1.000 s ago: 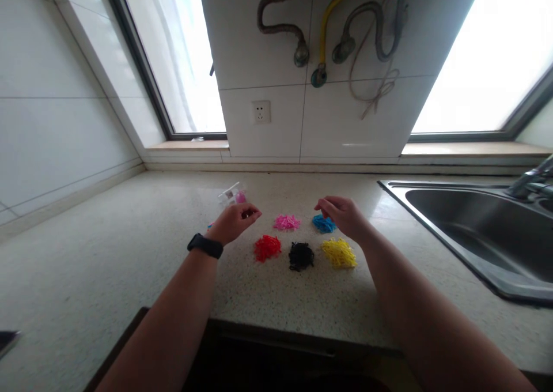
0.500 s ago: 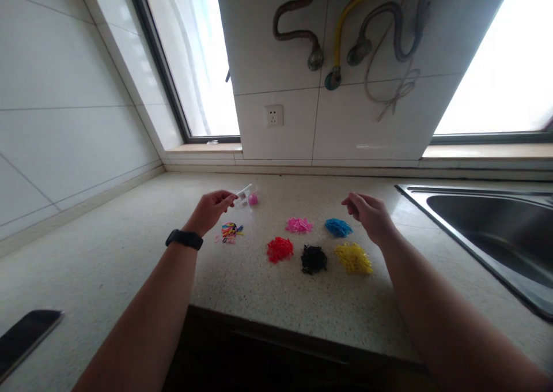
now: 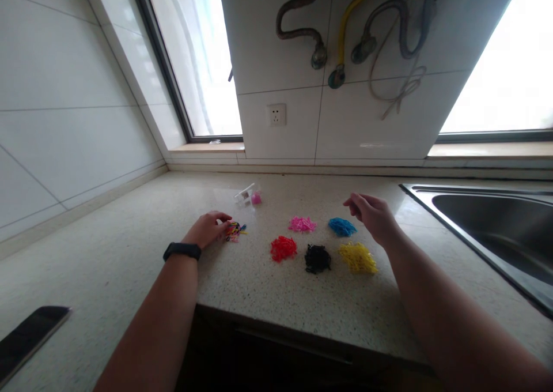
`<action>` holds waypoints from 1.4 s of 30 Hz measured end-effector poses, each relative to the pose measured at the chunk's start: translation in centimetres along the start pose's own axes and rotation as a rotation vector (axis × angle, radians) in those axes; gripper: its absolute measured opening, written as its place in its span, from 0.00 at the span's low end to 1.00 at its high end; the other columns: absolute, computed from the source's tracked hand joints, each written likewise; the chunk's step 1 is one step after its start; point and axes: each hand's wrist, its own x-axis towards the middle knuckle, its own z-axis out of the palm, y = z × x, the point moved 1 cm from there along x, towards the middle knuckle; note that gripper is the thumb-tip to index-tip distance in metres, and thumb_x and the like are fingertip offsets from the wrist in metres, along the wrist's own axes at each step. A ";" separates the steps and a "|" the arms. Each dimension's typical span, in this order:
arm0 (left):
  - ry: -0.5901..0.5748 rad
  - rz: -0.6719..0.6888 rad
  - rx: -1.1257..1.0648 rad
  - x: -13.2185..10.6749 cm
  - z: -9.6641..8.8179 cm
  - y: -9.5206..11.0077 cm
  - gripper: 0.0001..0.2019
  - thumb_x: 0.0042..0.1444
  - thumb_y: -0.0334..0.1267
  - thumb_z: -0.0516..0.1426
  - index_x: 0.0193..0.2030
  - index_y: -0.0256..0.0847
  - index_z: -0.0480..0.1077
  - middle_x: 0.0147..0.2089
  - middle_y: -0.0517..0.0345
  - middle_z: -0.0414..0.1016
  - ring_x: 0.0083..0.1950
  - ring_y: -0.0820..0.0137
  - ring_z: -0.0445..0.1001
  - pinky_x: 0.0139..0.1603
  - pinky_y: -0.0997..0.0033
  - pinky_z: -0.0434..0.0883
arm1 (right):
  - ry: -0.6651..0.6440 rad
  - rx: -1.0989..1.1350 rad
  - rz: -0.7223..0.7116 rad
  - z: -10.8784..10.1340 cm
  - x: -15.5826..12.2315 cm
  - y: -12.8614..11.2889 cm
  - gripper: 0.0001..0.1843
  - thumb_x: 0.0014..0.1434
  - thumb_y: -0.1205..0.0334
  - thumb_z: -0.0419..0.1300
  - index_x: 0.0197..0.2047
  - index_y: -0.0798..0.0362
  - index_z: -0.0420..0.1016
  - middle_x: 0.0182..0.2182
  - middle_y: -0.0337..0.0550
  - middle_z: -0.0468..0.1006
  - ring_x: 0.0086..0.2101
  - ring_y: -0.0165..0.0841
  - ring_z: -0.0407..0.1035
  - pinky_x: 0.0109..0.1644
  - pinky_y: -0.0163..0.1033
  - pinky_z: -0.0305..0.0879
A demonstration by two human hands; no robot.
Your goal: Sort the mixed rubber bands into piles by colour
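My left hand [image 3: 211,228], with a dark band on its wrist, reaches down to a small mixed-colour pile of what look like tiny rubber bands [image 3: 235,230]. Its thumb and forefinger are drawn together at the pile's left side; what is between them is too small to make out. My right hand [image 3: 367,212] hovers beyond the yellow pile [image 3: 358,258] and right of the blue pile [image 3: 342,227], fingers curled in a pinch whose contents I cannot see. Single-colour piles of pink [image 3: 302,224], red [image 3: 283,248] and black [image 3: 317,259] lie between the hands.
Behind the mixed pile lies a clear plastic container [image 3: 245,193] with a pink ball-like thing [image 3: 256,198]. A steel sink [image 3: 496,230] is set into the counter [image 3: 259,291] at right. A dark phone-like slab [image 3: 32,337] lies at the near left. Hoses hang on the back wall.
My left hand has come down and nearer, from beside the clear container to the mixed pile. My right hand stays pinched in nearly the same place. The view has shifted slightly.
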 end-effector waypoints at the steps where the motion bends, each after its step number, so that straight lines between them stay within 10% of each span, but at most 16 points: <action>1: 0.019 0.010 0.026 0.1 0.0 -0.2 0.18 0.58 0.50 0.58 0.45 0.41 0.81 0.34 0.52 0.80 0.28 0.67 0.73 0.32 0.69 0.67 | -0.006 -0.002 -0.001 0.0 0.0 0.0 0.21 0.54 0.42 0.63 0.26 0.53 0.79 0.18 0.39 0.68 0.19 0.28 0.57 0.21 0.35 0.51; 17: 0.107 -0.055 -0.196 0.0 0.1 0.7 0.17 0.54 0.50 0.61 0.39 0.37 0.80 0.28 0.56 0.77 0.24 0.71 0.70 0.29 0.70 0.65 | -0.085 -0.102 -0.056 0.3 -0.1 0.2 0.22 0.58 0.44 0.59 0.28 0.56 0.78 0.18 0.38 0.68 0.20 0.27 0.57 0.23 0.35 0.52; 24: 0.282 0.046 -0.992 -0.6 0.4 6.6 0.14 0.53 0.46 0.66 0.41 0.38 0.79 0.21 0.67 0.62 0.21 0.80 0.56 0.21 0.78 0.53 | -0.119 -0.165 -0.111 0.6 0.1 0.8 0.23 0.63 0.46 0.56 0.28 0.56 0.77 0.18 0.37 0.67 0.21 0.27 0.57 0.25 0.35 0.52; 30: 0.216 0.115 -1.345 -1.9 1.7 12.8 0.10 0.53 0.40 0.68 0.39 0.39 0.79 0.28 0.62 0.69 0.24 0.81 0.61 0.19 0.82 0.55 | -0.182 -0.208 -0.158 1.3 -0.6 0.3 0.24 0.65 0.46 0.53 0.29 0.56 0.77 0.19 0.36 0.66 0.21 0.28 0.58 0.26 0.35 0.52; 42: -0.002 0.062 -1.522 -4.3 5.6 20.6 0.10 0.53 0.43 0.68 0.38 0.39 0.80 0.28 0.62 0.69 0.24 0.82 0.60 0.20 0.83 0.56 | -0.376 -0.045 -0.163 3.8 -3.7 -3.2 0.16 0.60 0.49 0.61 0.36 0.56 0.77 0.22 0.35 0.69 0.21 0.25 0.56 0.24 0.33 0.50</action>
